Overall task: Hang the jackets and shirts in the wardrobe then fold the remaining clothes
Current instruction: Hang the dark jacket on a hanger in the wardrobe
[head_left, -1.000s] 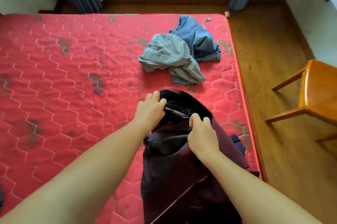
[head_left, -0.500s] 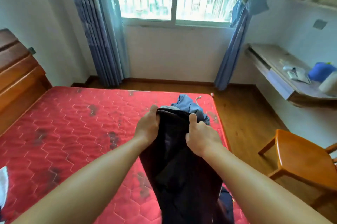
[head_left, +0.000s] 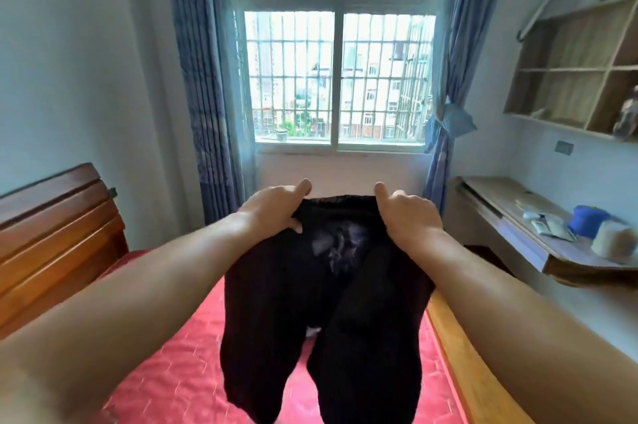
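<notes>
Centrally, a dark maroon-black fabric garment hangs in the air, gripped at both corners of its upper edge. Left hand: fingers curled over the edge, thumb pinching the cloth. Right hand: grasping the opposite corner, index finger raised. Below the fingers, two cloth panels droop above a red quilted mattress. Beyond the fingers stands a barred window; right of them, a wooden table.

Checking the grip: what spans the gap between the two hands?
Head view: the top edge of the dark garment stretches between the left hand and right hand, both gripping it.
</notes>
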### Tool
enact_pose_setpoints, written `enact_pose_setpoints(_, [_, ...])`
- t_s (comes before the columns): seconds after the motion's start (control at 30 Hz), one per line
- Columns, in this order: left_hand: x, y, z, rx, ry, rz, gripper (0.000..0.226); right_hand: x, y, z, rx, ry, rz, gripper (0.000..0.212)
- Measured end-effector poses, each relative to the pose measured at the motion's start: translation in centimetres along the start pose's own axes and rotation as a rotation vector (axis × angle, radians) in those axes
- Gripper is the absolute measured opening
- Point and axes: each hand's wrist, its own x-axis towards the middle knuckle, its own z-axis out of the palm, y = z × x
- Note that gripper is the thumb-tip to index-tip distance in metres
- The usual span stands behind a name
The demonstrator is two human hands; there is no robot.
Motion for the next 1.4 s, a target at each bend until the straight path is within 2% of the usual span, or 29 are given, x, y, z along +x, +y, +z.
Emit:
enact_pose_setpoints(0.1, [-0.3, -2.1, -3.6, 0.144, 0.092, 0.015, 0.047, 2.2, 0.4, -3.3, -0.104, 0.131, -0.067, 0.044])
enact_pose_setpoints(0.17, [-1.1, -3.8, -5.3, 0.238, 0.176, -0.046, 0.035, 3.2, 0.6, -4.8, -0.150, 0.184, -0.079, 0.049])
enact_pose_setpoints(0.23, [-2.2, -5.3, -6.1, 0.331, 0.239, -0.143, 0.035, 4.0, 0.8, -5.5, -0.199, 0.193, -0.069, 0.060])
enact_pose_setpoints(0.37, [-4.1, -7.2, -6.3, 0.292, 0.315, -0.317, 0.038, 4.9, 1.3, -5.0, -0.320, 0.191, -0.084, 0.073])
enact_pose_setpoints(0.5, [-4.9, -8.7, -6.5, 0.256, 0.357, -0.328, 0.043, 5.7, 2.3, -3.0, -0.379, 0.198, -0.065, 0.057])
enact_pose_setpoints(0.6, [-5.0, -9.9, -7.3, 0.183, 0.391, -0.378, 0.049, 5.6, 3.4, -2.3, -0.356, 0.118, -0.005, 0.049])
enact_pose_setpoints(0.7, [-4.3, -10.4, -8.0, 0.086, 0.436, -0.413, 0.056, 5.9, 4.2, -2.3, -0.235, 0.187, 0.018, 0.044])
enact_pose_setpoints(0.83, [-3.2, -10.3, -8.0, -0.060, 0.493, -0.360, 0.063, 7.2, 4.2, -2.9, 0.235, 0.253, 0.103, 0.031])
enact_pose_setpoints(0.9, [-3.0, -10.4, -7.7, -0.101, 0.477, -0.352, 0.064, 7.6, 4.4, -2.7, 0.383, 0.279, 0.143, 0.024])
enact_pose_setpoints(1.07, [-2.6, -10.3, -7.6, -0.104, 0.479, -0.322, 0.061, 7.8, 5.3, -2.0, 0.618, 0.266, 0.187, 0.028])
enact_pose_setpoints(1.17, [-2.2, -10.6, -8.3, -0.059, 0.487, -0.321, 0.060, 8.0, 6.2, -1.7, 0.698, 0.202, 0.184, 0.025])
enact_pose_setpoints(1.23, [-2.2, -11.1, -8.9, -0.009, 0.467, -0.332, 0.057, 7.8, 6.7, -1.5, 0.541, 0.187, 0.060, 0.027])
enact_pose_setpoints(1.33, [-2.9, -11.7, -9.7, 0.050, 0.423, -0.389, 0.051, 7.3, 7.0, -1.7, 0.122, 0.228, -0.202, 0.057])
enact_pose_setpoints(1.4, [-3.3, -12.2, -9.8, 0.112, 0.422, -0.465, 0.049, 7.1, 7.1, -1.8, -0.099, 0.217, -0.305, 0.074])
